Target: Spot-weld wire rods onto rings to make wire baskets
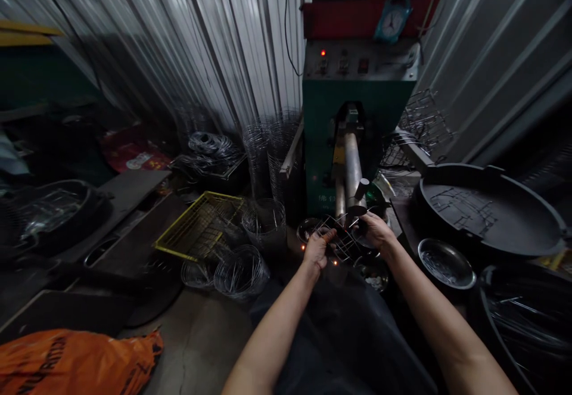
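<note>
My left hand point(318, 249) is closed, its thumb and fingers pinching a small welded wire rack point(343, 243) below the welder's electrodes. To its right, my right hand point(376, 232) is also closed, fingertips pinched on a thin metal wire by the rack's far edge; the exact contact is dim and blurred. Right above both hands is the electrode arm point(353, 162) of a green spot welding machine point(319, 127). Orange sparks glow near my left hand. Beneath the rack, small metal bowls point(374, 277) are partly hidden by my hands.
Left of the machine stand a yellow wire basket point(196, 254) and rolled wire mesh point(241, 271). At right are a large round pan point(491, 204) with wire pieces, a metal bowl point(447, 263) and a black tub point(487, 299). An orange sack point(80, 362) lies on the floor.
</note>
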`<move>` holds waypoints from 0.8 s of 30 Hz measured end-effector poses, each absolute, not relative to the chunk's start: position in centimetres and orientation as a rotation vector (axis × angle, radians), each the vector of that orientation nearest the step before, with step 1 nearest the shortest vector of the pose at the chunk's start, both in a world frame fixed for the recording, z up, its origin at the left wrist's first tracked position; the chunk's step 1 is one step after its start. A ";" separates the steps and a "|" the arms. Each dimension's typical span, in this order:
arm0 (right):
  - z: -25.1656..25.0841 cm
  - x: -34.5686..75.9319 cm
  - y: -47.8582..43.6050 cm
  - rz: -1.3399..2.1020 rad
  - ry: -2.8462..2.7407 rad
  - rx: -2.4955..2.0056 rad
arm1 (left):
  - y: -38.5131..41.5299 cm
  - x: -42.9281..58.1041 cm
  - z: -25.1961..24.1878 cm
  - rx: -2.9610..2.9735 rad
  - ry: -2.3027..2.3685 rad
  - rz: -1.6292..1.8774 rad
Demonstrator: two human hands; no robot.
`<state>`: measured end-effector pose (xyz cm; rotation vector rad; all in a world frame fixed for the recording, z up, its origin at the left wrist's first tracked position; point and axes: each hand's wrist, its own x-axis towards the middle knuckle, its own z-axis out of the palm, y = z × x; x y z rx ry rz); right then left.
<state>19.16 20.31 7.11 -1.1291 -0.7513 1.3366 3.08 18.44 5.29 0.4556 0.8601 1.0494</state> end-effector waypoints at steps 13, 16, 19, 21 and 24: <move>9.7 21.0 4.2 0.397 -1.565 -1.611 | 7.4 -7.1 -2.3 0.458 0.581 0.919; 10.8 21.1 4.7 0.593 -1.851 -1.468 | 6.8 -8.6 -2.4 0.539 0.471 0.951; 12.5 19.2 5.8 0.598 -1.955 -1.380 | 7.3 -10.7 -1.7 0.647 0.597 0.810; 13.7 17.3 6.6 0.484 -1.976 -1.361 | 7.9 -12.2 -0.4 0.729 0.890 0.682; 15.2 14.2 7.9 0.454 -2.084 -1.412 | 8.5 -13.1 3.3 0.930 1.316 0.951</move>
